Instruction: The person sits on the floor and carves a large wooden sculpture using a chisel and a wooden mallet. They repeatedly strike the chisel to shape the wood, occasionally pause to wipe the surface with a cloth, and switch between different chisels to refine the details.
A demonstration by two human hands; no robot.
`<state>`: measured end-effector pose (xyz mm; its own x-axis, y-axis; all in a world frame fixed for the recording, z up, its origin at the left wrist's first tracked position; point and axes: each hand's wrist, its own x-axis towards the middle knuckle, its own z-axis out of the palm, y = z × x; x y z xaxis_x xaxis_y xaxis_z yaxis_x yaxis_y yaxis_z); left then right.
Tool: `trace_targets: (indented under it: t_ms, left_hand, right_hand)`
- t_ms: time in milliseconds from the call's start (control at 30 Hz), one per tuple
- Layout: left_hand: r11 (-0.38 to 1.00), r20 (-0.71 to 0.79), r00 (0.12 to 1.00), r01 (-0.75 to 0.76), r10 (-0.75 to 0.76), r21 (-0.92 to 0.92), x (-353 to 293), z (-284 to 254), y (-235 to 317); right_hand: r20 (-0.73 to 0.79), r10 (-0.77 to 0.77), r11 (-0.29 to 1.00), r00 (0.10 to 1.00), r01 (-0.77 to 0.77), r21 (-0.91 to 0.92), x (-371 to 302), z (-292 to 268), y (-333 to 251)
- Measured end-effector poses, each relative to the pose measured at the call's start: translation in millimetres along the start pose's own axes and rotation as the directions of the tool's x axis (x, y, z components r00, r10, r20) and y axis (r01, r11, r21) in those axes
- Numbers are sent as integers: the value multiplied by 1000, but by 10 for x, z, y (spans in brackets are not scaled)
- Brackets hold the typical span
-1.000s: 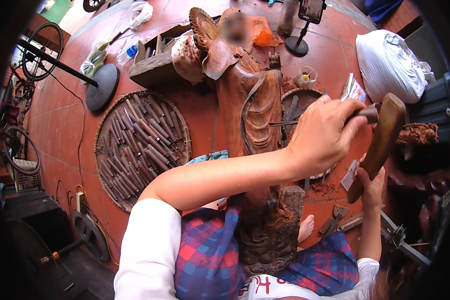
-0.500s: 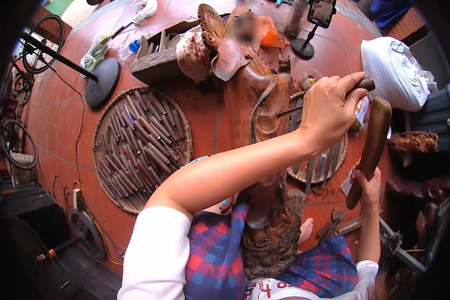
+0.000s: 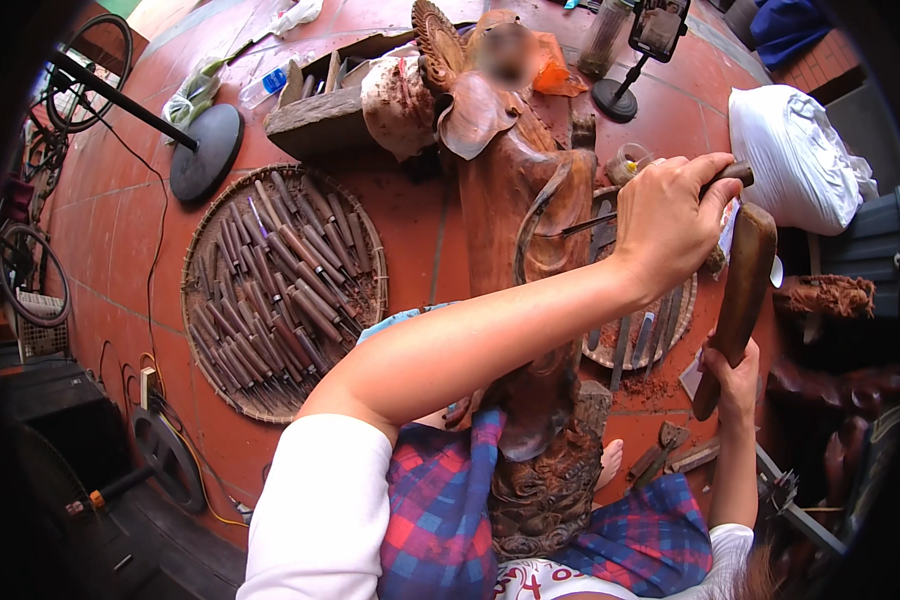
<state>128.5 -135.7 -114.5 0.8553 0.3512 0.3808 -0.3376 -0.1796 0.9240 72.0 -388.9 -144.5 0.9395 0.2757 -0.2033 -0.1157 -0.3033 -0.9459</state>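
Note:
A tall brown wooden statue (image 3: 515, 200) lies across my lap on red floor tiles, its carved base (image 3: 545, 490) against my checked trousers. My left hand (image 3: 670, 220) is closed around a chisel (image 3: 585, 225) whose metal tip rests on a curved fold of the statue. The chisel's wooden handle end (image 3: 735, 175) sticks out past my fingers. My right hand (image 3: 735, 370) grips the lower end of a long wooden mallet (image 3: 745, 280), held upright with its top just below the chisel's handle end.
A round woven tray (image 3: 280, 290) with several chisels lies at my left. A second tray (image 3: 640, 335) of tools sits under my left wrist. A white sack (image 3: 800, 150), a phone on a stand (image 3: 658, 30), a wooden block (image 3: 320, 115) and a black disc base (image 3: 205, 150) stand around.
My left hand and the chisel have shifted slightly up the statue. The mallet has stayed close beside the chisel's handle end, now more upright.

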Motion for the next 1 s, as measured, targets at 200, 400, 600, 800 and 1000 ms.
trace_targets:
  t_ms: [200, 400, 600, 800, 1000]
  left_hand:
    - [1000, -88, 996, 22, -24, -16, 53, 26, -36]
    - [999, -82, 996, 36, -34, 15, 45, 17, -19]
    - [998, -84, 996, 38, -33, 57, 33, 10, -17]
    - [999, -93, 996, -10, 15, 52, 8, -18, -21]
    - [998, -84, 995, -59, 61, 26, -33, -49, 0]
  right_hand:
    - [-71, -28, 999, 997, 24, -48, 93, -51, -98]
    - [-174, -144, 955, 974, 90, -284, 296, -45, -402]
    - [-177, -166, 917, 970, 86, -390, 368, -65, -463]
    - [-169, -179, 876, 969, 79, -476, 338, 0, -520]
    - [-177, -266, 830, 948, 131, -542, 261, 37, -511]
